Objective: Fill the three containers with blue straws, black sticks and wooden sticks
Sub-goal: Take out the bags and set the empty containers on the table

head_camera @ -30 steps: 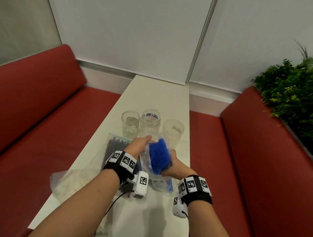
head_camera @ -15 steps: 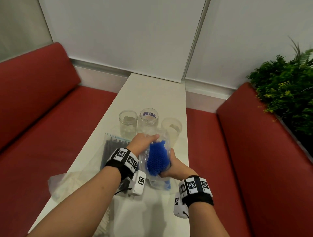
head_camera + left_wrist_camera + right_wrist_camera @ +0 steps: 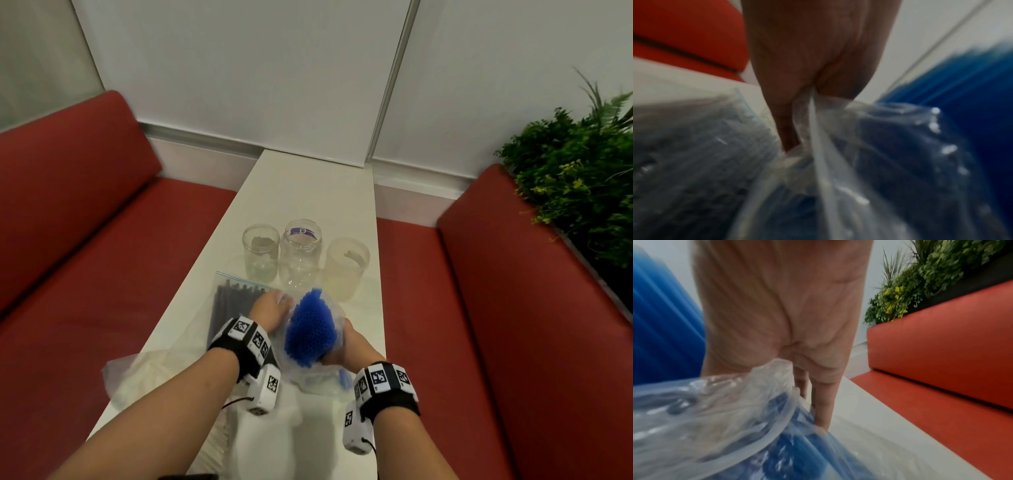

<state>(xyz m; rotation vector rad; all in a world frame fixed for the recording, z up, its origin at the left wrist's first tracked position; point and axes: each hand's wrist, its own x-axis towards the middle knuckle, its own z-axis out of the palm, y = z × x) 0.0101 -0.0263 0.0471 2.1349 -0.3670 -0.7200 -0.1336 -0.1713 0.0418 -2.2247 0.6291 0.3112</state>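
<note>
Here, both hands are gripping 1 clear plastic bag (image 3: 337,317) of blue straws (image 3: 310,330) over the white table (image 3: 308,195).

Beside it, a zip bag of black sticks (image 3: 229,301) is lying flat, and 3 clear containers (image 3: 300,251) are standing upright just beyond. The right hand (image 3: 346,346) is curling round the bag and bundle, the left hand (image 3: 269,311) is pinching bunched plastic at the bag's mouth.
</note>
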